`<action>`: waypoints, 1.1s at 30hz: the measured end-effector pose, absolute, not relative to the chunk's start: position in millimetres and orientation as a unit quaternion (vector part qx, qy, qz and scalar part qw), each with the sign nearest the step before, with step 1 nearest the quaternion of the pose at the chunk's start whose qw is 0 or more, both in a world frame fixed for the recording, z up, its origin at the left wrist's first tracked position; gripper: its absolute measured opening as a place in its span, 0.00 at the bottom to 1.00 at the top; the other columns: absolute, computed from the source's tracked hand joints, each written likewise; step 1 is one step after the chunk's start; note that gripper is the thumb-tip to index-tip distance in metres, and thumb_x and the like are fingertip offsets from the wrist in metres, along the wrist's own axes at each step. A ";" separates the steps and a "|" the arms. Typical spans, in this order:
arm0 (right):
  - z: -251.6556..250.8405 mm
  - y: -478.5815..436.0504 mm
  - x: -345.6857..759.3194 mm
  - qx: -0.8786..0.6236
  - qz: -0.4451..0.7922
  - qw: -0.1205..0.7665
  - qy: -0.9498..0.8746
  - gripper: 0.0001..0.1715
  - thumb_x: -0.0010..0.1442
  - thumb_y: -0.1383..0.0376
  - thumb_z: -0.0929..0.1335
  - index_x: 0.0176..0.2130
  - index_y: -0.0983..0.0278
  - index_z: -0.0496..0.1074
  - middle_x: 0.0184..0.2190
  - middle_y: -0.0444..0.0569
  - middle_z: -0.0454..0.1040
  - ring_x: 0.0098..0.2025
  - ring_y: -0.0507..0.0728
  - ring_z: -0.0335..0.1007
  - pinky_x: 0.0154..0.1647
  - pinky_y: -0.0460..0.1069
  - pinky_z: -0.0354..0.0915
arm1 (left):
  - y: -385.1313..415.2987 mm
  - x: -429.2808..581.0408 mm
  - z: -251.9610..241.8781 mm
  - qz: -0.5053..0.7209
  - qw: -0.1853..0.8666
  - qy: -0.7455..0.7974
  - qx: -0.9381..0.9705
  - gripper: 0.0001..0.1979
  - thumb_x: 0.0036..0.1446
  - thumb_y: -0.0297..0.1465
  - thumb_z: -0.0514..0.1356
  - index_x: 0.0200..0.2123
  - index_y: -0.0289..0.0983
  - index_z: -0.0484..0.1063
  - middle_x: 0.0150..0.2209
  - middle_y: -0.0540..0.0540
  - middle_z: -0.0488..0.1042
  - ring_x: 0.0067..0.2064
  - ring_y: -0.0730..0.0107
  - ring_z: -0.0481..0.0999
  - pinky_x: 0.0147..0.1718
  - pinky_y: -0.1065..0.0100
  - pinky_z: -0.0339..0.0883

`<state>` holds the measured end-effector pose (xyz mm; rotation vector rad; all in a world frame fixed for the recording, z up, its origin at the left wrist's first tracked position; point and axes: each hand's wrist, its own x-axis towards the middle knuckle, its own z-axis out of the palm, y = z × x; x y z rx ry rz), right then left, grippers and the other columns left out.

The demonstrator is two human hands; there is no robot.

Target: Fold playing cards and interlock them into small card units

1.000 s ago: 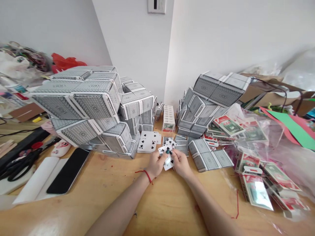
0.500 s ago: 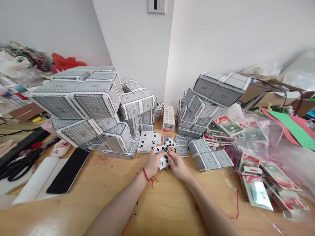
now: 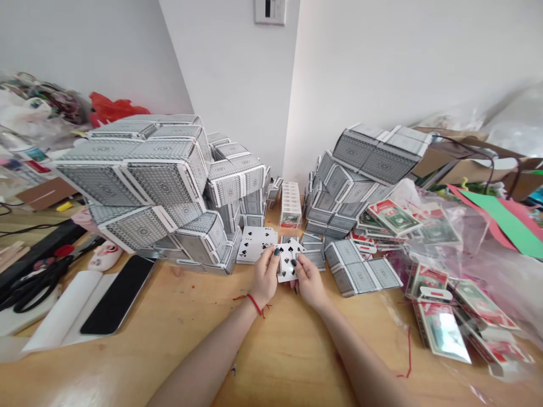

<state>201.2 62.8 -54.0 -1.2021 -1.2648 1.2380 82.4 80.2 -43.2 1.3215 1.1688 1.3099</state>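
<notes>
- As I see from afar, a card pile (image 3: 251, 240) lies beside my left hand (image 3: 265, 277).
- That hand pinches the cards (image 3: 287, 263) by their left edge.
- Between my hands, they're probably light, bendy, slippery; edges suit gripping.
- My right hand (image 3: 311, 280) clasps their right side.

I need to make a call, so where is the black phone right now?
In the head view, the black phone lies at the left, overlapping white paper, just in front of the tall gray card stack.
</notes>
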 end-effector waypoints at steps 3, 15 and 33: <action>-54.3 62.0 201.5 -0.478 0.540 0.483 -0.496 0.14 0.57 0.54 0.59 0.38 0.61 0.59 0.13 0.38 0.61 0.12 0.49 0.54 0.11 0.43 0.52 | 82.9 80.0 -45.6 0.534 0.406 0.487 0.560 0.10 0.53 0.34 0.52 0.34 0.35 0.68 0.32 0.47 0.69 0.34 0.72 0.67 0.33 0.73 0.62; -51.4 67.2 205.1 -0.487 0.476 0.558 -0.474 0.22 0.53 0.61 0.63 0.47 0.64 0.64 0.21 0.42 0.61 0.24 0.51 0.57 0.24 0.45 0.56 | 88.1 79.5 -51.1 0.503 0.389 0.487 0.599 0.12 0.53 0.32 0.53 0.37 0.35 0.72 0.33 0.45 0.72 0.32 0.71 0.70 0.30 0.72 0.64; -44.3 67.5 204.0 -0.495 0.497 0.555 -0.447 0.26 0.51 0.60 0.64 0.49 0.65 0.62 0.17 0.38 0.56 0.18 0.48 0.49 0.18 0.43 0.50 | 85.2 79.3 -48.2 0.498 0.427 0.497 0.568 0.18 0.53 0.35 0.54 0.47 0.36 0.67 0.44 0.42 0.72 0.38 0.68 0.72 0.38 0.68 0.67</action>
